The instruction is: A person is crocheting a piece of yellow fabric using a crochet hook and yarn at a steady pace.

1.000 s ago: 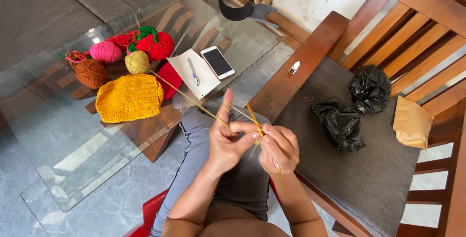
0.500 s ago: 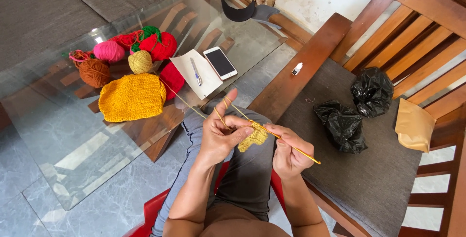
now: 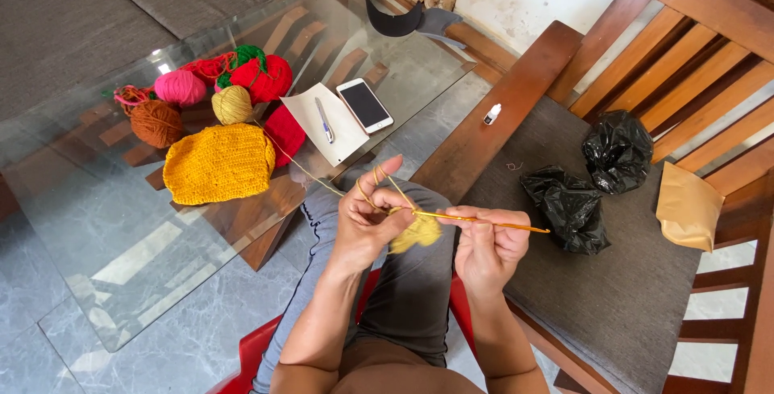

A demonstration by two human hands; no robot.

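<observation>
My left hand (image 3: 372, 218) pinches a small mustard-yellow crochet piece (image 3: 417, 233) over my lap, with the yarn strand looped over its raised fingers. My right hand (image 3: 488, 245) grips a thin golden crochet hook (image 3: 484, 221) held level, its tip at the piece. The strand (image 3: 294, 161) runs up to an olive-yellow yarn ball (image 3: 232, 104) on the glass table (image 3: 121, 241). A finished yellow crocheted panel (image 3: 219, 162) lies flat near that ball.
Pink (image 3: 179, 87), brown (image 3: 156, 122) and red (image 3: 262, 78) yarn balls, a paper sheet with a pen (image 3: 324, 120) and a phone (image 3: 364, 104) sit on the table. To the right, a wooden bench's grey cushion holds two black plastic bags (image 3: 568, 204) and a tan bag (image 3: 687, 207).
The hook went from pointing up to lying level, pointing right. The small yellow piece has come into sight between my hands, which have spread slightly apart.
</observation>
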